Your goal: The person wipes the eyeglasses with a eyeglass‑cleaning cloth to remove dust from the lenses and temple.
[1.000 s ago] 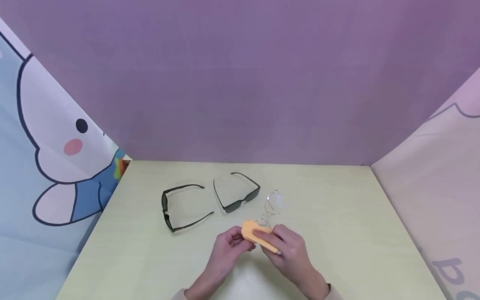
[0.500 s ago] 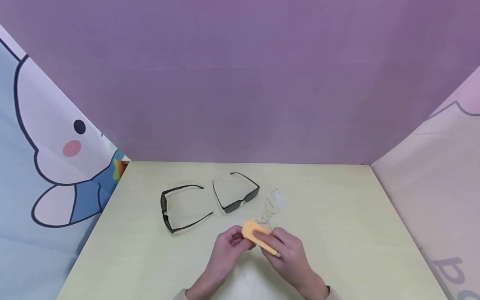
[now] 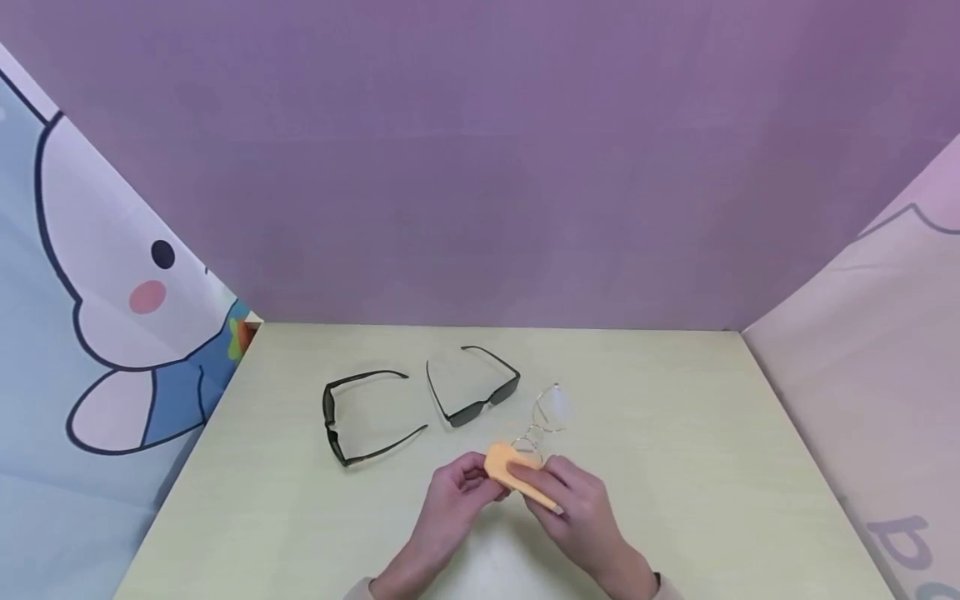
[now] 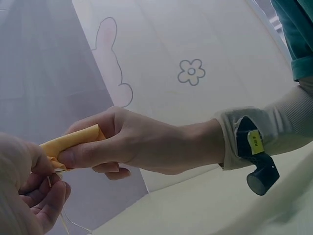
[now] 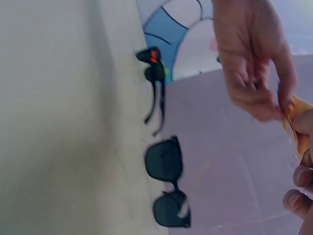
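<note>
Low in the middle of the head view, my right hand [image 3: 573, 500] grips an orange cloth [image 3: 506, 462] folded over the near end of thin wire-framed eyeglasses [image 3: 538, 427]. My left hand [image 3: 456, 496] pinches the eyeglasses' edge beside the cloth. The far round lens, clear, sticks out beyond the hands; the near lens is partly covered by the cloth. In the left wrist view, a thin gold wire shows by the left fingertips, below the cloth [image 4: 78, 138]. From the right wrist view, the cloth [image 5: 301, 105] lies between both hands' fingers.
Two pairs of dark sunglasses lie unfolded on the pale table [image 3: 675, 467]: one pair [image 3: 330, 421] on the left, another pair [image 3: 483, 402] behind the hands. A purple backdrop [image 3: 480, 167] rises at the table's back edge, with printed cloth walls at both sides.
The eyeglasses' far lens has shifted slightly and tilted. The cloth and my right fingers have slid a little to the right; my left hand stays nearly still.
</note>
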The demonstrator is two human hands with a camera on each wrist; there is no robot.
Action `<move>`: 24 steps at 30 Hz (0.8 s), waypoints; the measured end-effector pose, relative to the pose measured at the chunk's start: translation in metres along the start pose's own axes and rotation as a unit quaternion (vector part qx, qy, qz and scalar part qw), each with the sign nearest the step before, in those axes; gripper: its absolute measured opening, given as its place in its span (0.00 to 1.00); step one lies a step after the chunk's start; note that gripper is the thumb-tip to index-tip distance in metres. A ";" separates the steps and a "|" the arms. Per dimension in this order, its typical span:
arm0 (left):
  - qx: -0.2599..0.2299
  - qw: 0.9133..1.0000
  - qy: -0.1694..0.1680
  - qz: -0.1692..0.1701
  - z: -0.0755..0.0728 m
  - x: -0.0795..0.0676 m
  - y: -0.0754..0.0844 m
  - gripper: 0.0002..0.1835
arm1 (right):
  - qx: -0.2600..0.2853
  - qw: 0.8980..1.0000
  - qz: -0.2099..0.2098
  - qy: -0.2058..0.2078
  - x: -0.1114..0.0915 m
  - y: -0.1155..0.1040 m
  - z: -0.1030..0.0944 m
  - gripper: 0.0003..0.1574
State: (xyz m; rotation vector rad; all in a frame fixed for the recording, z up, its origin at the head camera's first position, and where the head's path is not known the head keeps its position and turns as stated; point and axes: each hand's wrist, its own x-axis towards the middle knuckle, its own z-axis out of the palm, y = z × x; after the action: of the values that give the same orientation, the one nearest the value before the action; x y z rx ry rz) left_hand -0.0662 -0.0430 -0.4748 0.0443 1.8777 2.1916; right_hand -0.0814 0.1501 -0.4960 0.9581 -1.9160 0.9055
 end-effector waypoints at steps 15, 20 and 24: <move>0.008 1.000 0.009 0.001 -0.001 -0.002 -0.001 0.13 | -0.017 1.000 0.018 0.001 -0.001 0.001 -0.005 0.18; 0.006 1.000 0.011 0.006 -0.002 -0.001 -0.001 0.12 | -0.014 1.000 0.001 -0.008 -0.002 0.000 -0.004 0.17; 0.000 1.000 0.006 -0.002 -0.002 -0.001 0.001 0.15 | -0.033 0.999 0.035 -0.002 0.001 0.004 -0.008 0.18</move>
State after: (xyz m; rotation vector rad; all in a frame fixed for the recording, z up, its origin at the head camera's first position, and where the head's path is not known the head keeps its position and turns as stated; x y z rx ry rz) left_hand -0.0657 -0.0454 -0.4739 0.0284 1.8817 2.1945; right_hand -0.0826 0.1586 -0.4927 0.8584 -1.9807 0.8764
